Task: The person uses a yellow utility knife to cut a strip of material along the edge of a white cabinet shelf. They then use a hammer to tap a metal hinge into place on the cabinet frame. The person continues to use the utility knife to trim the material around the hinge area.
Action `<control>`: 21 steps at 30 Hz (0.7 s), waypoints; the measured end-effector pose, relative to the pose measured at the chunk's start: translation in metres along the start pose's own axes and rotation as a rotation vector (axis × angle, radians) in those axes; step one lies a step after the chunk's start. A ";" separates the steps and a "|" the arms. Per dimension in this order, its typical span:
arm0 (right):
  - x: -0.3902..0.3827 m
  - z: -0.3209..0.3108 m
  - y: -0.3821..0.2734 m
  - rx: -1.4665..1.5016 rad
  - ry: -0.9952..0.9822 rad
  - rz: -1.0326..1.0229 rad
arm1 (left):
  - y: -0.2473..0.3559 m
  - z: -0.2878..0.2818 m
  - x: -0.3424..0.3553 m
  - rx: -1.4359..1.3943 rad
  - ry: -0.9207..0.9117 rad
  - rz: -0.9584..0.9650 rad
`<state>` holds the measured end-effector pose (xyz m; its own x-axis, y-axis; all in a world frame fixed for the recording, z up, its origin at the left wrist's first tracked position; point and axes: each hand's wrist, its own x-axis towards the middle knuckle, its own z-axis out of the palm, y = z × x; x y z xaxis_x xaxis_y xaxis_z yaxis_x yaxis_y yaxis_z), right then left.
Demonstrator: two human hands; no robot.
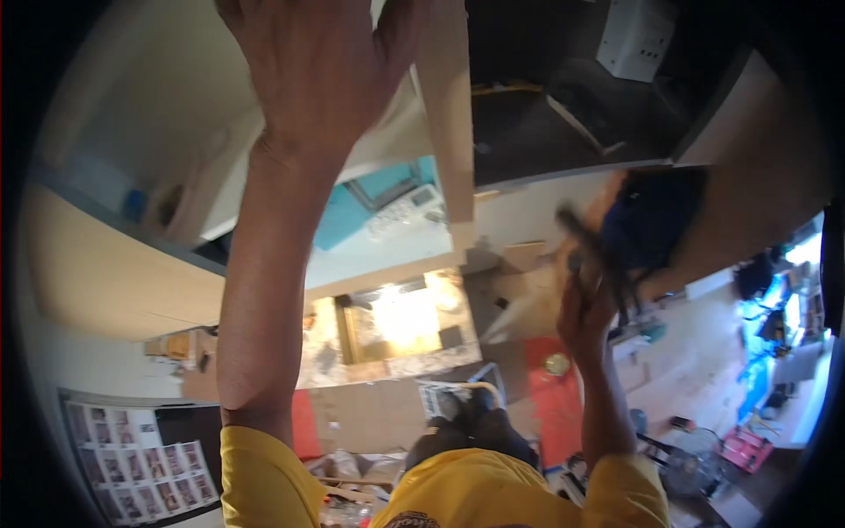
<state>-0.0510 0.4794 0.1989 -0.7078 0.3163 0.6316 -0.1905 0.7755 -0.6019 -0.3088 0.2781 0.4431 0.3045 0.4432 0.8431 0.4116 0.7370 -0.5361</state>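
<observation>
My left hand (321, 79) is raised high at the top of the head view, in front of a wooden cabinet upright (447, 132). Its fingers run past the picture's edge, so their hold is hidden. Lower at the right, my right hand (585, 312) is closed around a long dark tool (600, 257), smeared by motion, that looks like a hammer. Just beyond it shows a dark blue thing (656, 216), too blurred to name. Beside my left forearm, an open compartment holds a turquoise sheet (343, 218) and a small white device (424, 195) with clear wrapping.
A dark shelf (528, 141) at the upper right bears a white box (635, 40) and a dark block (585, 119). Below me stands a stepladder (488, 377) under my feet. A brightly lit cutout (396, 321) lies in the counter. A fan (691, 462) stands at the lower right.
</observation>
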 end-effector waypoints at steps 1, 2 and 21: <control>-0.041 0.004 0.016 0.054 -0.153 0.165 | -0.010 0.000 0.018 0.124 -0.050 0.078; -0.063 0.007 0.015 -0.031 -0.083 0.136 | -0.003 0.003 0.036 0.186 -0.129 0.044; -0.255 0.001 0.076 0.085 -0.329 0.703 | 0.011 0.004 0.038 0.112 -0.256 -0.006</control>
<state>0.1142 0.4569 -0.0080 -0.8443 0.5297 -0.0809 0.3354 0.4047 -0.8507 -0.2962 0.3046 0.4693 0.0700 0.5427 0.8370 0.3109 0.7854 -0.5352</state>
